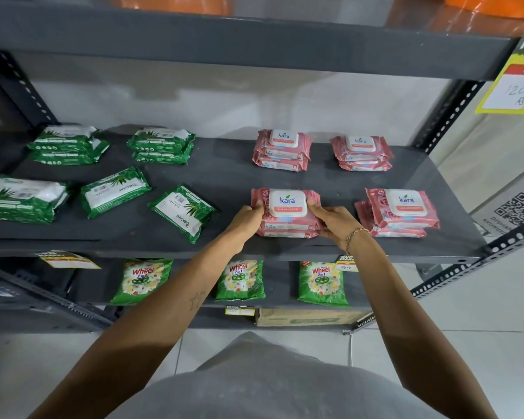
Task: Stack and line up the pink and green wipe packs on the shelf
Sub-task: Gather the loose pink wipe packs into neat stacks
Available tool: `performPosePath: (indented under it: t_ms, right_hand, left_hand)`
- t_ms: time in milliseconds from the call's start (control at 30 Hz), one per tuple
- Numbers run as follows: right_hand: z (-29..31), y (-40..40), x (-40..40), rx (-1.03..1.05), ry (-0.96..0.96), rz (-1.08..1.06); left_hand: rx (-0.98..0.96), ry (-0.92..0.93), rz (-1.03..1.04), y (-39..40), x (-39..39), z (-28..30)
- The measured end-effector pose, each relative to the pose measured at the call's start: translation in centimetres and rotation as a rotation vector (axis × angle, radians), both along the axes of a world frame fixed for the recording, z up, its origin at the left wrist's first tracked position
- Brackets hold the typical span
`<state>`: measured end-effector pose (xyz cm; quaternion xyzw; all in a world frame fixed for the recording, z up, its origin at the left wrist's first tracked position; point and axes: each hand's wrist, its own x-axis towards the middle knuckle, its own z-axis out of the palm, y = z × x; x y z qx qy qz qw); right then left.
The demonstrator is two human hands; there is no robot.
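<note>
The front pink stack (286, 213) sits near the front edge of the grey shelf (224, 176), squeezed between both hands: the left hand (248, 220) presses its left end, the right hand (335, 222) its right end, likely to square the packs one above another. Right of this stack a second pink stack (401, 211) lies skewed; behind it stand two tidier ones. Left of it, two loose green packs (183, 211) lie angled, not yet stacked.
</note>
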<state>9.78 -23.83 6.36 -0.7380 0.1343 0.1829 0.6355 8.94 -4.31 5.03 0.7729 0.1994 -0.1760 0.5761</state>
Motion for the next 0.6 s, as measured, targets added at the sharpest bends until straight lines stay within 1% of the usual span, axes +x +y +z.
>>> performPosePath:
  t_ms: [300,400,433,500,567,600]
  right_hand:
    - [0.2,0.0,0.2,-0.014,0.020,0.040]
    - [0.1,-0.3,0.3,-0.023,0.038,0.072]
    - [0.2,-0.5,0.4,-0.045,0.044,0.084]
    - [0.6,-1.0,1.0,-0.145,0.018,0.097]
    - [1.4,-1.3,2.1,-0.250,-0.046,0.064]
    - [1.8,-1.2,2.9,-0.256,-0.075,0.026]
  left_hand:
    - [0.083,-0.005,-0.049,0.0,0.2,0.2]
    - [0.194,-0.003,-0.088,0.1,0.0,0.7]
    - [0.275,-0.028,-0.084,0.4,0.1,1.2]
    - [0.422,-0.142,-0.017,1.1,0.7,2.4]
    - [0.428,-0.264,0.064,1.9,2.1,3.5]
    - [0.404,-0.298,0.089,2.2,2.9,4.2]
